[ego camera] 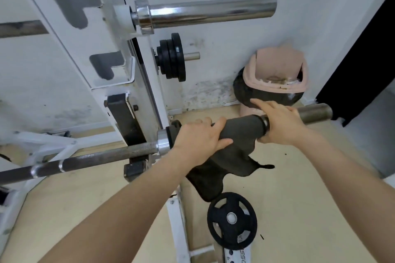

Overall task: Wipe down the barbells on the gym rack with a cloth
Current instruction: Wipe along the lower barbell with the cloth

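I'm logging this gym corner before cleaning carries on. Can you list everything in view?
upper barbell: one, shiny chrome, high on the rack
lower barbell: one, dull grey, across the middle
cloth: one, dark grey, draped over the lower barbell's end
rack: one, white, on the left
stacked plates: a few, black, on a peg at the rack's side
floor plate: one, black, down by the rack's base
bin: one, pink with a black bag, against the wall
left hand: one, bare, gripping the cloth round the lower barbell
right hand: one, bare, gripping the lower barbell at the cloth's outer end
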Tool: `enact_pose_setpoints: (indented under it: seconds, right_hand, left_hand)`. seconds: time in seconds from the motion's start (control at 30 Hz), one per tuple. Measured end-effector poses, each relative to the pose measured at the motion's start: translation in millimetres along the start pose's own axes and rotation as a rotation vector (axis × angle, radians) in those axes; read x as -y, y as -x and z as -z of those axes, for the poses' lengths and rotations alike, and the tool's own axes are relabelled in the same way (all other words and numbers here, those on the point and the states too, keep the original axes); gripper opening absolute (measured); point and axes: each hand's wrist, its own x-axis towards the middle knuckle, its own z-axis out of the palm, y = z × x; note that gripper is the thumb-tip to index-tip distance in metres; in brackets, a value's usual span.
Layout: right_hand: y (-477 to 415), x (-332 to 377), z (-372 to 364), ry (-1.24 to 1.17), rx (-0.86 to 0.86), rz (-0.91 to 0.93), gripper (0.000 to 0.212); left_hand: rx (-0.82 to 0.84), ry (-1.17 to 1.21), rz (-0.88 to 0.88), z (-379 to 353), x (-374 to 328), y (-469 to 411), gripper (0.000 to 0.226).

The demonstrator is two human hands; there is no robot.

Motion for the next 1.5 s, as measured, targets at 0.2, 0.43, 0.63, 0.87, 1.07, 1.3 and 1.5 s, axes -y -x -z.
enact_pose_setpoints:
  seconds: [0.2,0.43,0.63,0.87,1.07,1.3,1.5]
  right_hand:
    - [-1,2,-3,0.134,-0.001,0.011,0.098]
    - [4,78,16,0.081,0.129,0.209,0.099]
    - [0,134,-16,0.164,-0.085,0.268,0.05]
    - [-14,130,4,0.077,0.066,0.351,0.031]
    - [-62,135,24,-0.219,1.015,0.239,0.016]
    - [-14,114,-8,0.231,-0.046,0.328,0.063]
    - [-7,115,-29,0.273,-0.298,0.379,0.034]
  left_hand:
    - [-0.354,0.413,0.387,59,57,39,0.033]
    - [-0.11,0.249,0.157,62,72,59,0.05]
    - [0.088,0.134,0.134,4,62,64,0.088]
    - [0.206,0.286,0.185,11,67,49,0.085]
    - [-0.102,-0.141,0.251,-23,42,72,0.087]
    - [0.073,0.079,0.238,-10,58,54,0.08]
    - [0.124,0.185,0.296,-1,55,52,0.072]
